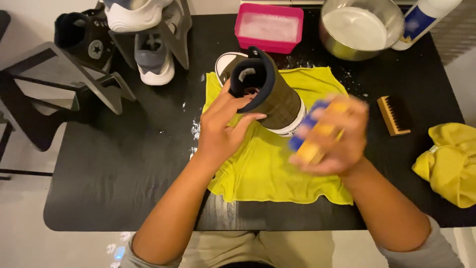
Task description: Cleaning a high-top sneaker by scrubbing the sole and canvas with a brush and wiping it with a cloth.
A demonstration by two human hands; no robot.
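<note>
An olive high-top sneaker (277,99) with a navy collar and white sole stands tilted on a yellow cloth (267,168) spread on the black table (124,164). My left hand (220,126) grips the sneaker's collar and ankle. My right hand (332,136) is blurred by motion and holds a wooden brush with blue bristles (312,134) right at the sneaker's heel side.
A pink tub of foamy water (269,27) and a steel bowl of soapy liquid (359,30) sit at the back, beside a white bottle (421,20). A second wooden brush (393,115) and a crumpled yellow cloth (448,161) lie right. A grey shoe rack (114,54) holds other sneakers at the left.
</note>
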